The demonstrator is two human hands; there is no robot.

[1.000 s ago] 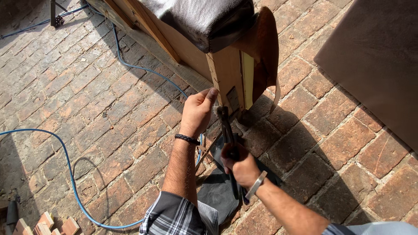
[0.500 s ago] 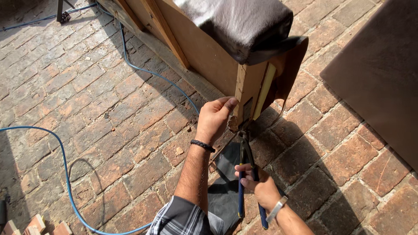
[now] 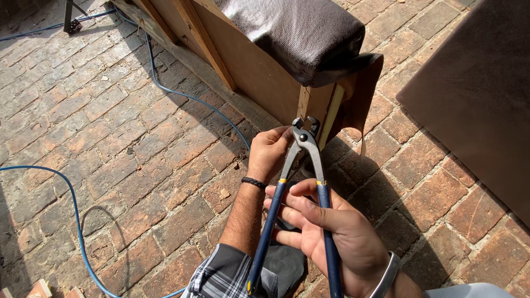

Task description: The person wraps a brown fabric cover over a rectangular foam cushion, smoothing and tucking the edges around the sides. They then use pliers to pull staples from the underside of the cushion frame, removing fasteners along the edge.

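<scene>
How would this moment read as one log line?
right hand: holds pincers, open | left hand: at wooden frame | brick paving

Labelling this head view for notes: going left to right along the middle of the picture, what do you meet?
Blue hose → left hand → pincers → loose brown flap → dark brown panel.
</scene>
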